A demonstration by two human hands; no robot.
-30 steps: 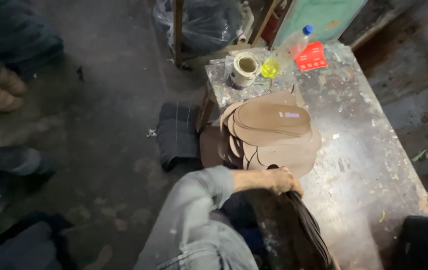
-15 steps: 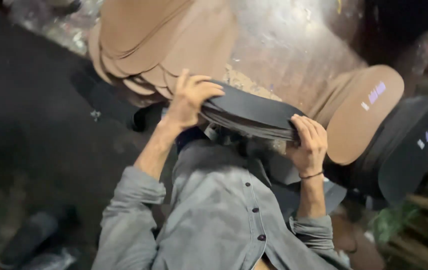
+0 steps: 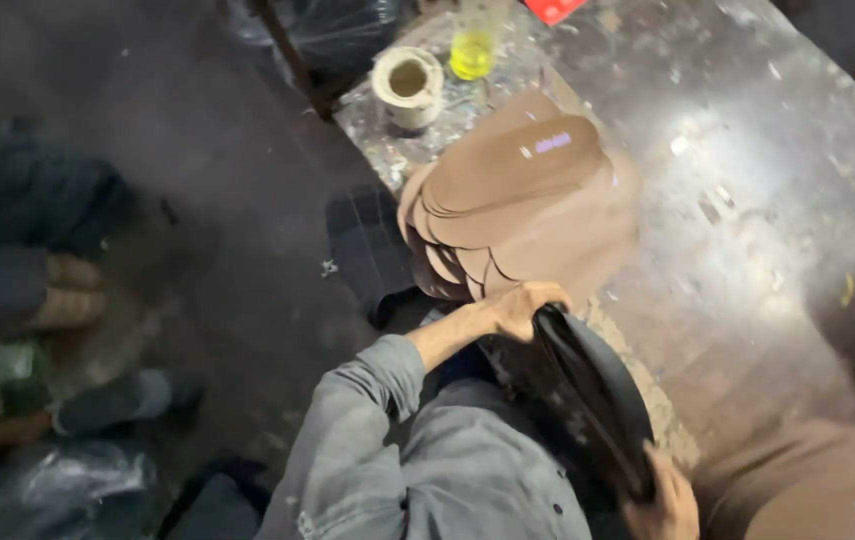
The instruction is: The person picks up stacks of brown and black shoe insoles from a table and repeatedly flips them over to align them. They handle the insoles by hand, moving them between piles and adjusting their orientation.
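Note:
I hold a curved stack of black shoe soles (image 3: 588, 385) at the near edge of the worktable (image 3: 748, 200). My left hand (image 3: 523, 305), in a grey sleeve, grips the stack's far end, right beside a fanned pile of brown insoles (image 3: 528, 195) lying on the table. At the bottom edge of the view my right hand (image 3: 663, 500) grips the stack's near end and is only partly in view. Further brown insoles (image 3: 818, 490) lie at the bottom right.
A tape roll (image 3: 408, 85), a bottle of yellow liquid (image 3: 475, 50) and a red item (image 3: 553, 8) stand at the table's far corner. A dark mat (image 3: 368, 245) lies on the floor beside the table. Another person's legs and feet (image 3: 58, 295) are at the left.
The view has swung back over the table. A second ago only my left hand showed on the black stack; now both hands grip it, with its far end against the brown pile.

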